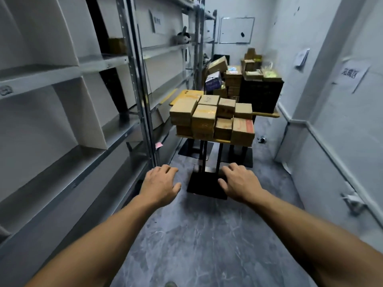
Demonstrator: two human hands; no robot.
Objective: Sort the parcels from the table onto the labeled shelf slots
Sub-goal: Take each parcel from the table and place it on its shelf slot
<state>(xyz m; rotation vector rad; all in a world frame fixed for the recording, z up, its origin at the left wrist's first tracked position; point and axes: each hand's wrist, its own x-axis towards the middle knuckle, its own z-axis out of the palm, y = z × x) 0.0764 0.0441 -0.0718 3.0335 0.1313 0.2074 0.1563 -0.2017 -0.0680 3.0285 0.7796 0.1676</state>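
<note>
Ahead of the fingers, parcels (207, 119): brown corrugated cardboard boxes, rectangular and matte, some taped or printed. They lay stacked in two layers on the table, well apart from all fingertips. The rows ran crosswise to the direction in which the fingers pointed. The long axes of single boxes could not be told.
Table (267, 115): a thin, light wooden top on black metal posts. One flat black base plate (205, 187) showed between the two sets of fingertips and just beyond them.
Left hand (160, 184): palm down, fingers loosely bent and spread, holding nothing.
Right hand (241, 183): palm down, fingers loosely bent, holding nothing.
Shelf (103, 59): to the left of the left fingers, with grey metal uprights and smooth white slanted dividers. Its slot labels were too blurred to read.
Floor (196, 235): smooth, with grey marbling, below both hands.
Black crate (261, 96): beyond the parcels, far from the fingers, with more cardboard boxes on top.
</note>
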